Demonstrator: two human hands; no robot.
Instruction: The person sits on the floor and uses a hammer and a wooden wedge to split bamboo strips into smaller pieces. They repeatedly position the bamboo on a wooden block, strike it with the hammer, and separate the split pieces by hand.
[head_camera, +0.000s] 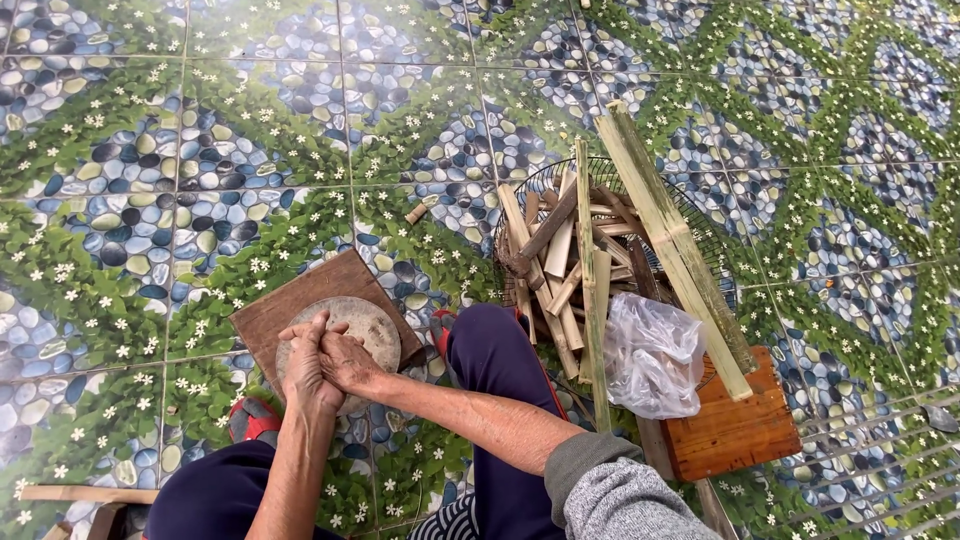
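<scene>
Wire basket (705, 225) of split bamboo pieces (560, 260) at 1 o'clock, clear plastic bag (652, 352) at 3, round stone (372, 322) on wooden board (300, 298) center, left hand (305, 368) and right hand (350, 360) clasped together over it, gripping nothing else.

A single view is provided, taken from a head-worn camera and directed steeply downward from above the seated wearer. The patterned tile floor (200, 150) is seen almost in plan. The clasped hands (325, 365) and knees are held close at the lower edge, while the wire basket (700, 225) is framed at mid-distance, right of centre.
</scene>
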